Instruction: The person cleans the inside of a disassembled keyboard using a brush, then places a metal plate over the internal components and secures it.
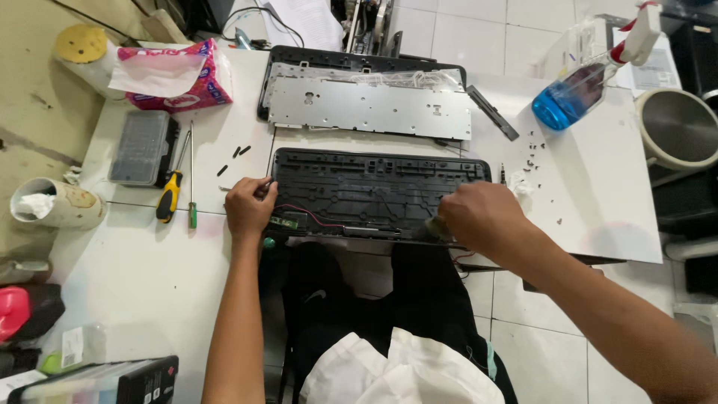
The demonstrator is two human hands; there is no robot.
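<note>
A black keyboard shell (374, 191) lies open on the white table (149, 262), with a small green circuit board and red wire near its lower left. My left hand (249, 207) rests closed on the shell's left edge. My right hand (479, 215) is closed over a small greenish object, pressed to the shell's lower right edge. Behind lies a grey metal backing plate (370, 108) on another black keyboard part (299, 56).
Yellow-handled screwdriver (169, 196) and a thin green-tipped one (191, 179) lie left, beside a grey bit case (142, 147). Loose screws (535, 153) scatter right. A blue spray bottle (580, 86), a pink tissue pack (176, 75), a paper cup (52, 203).
</note>
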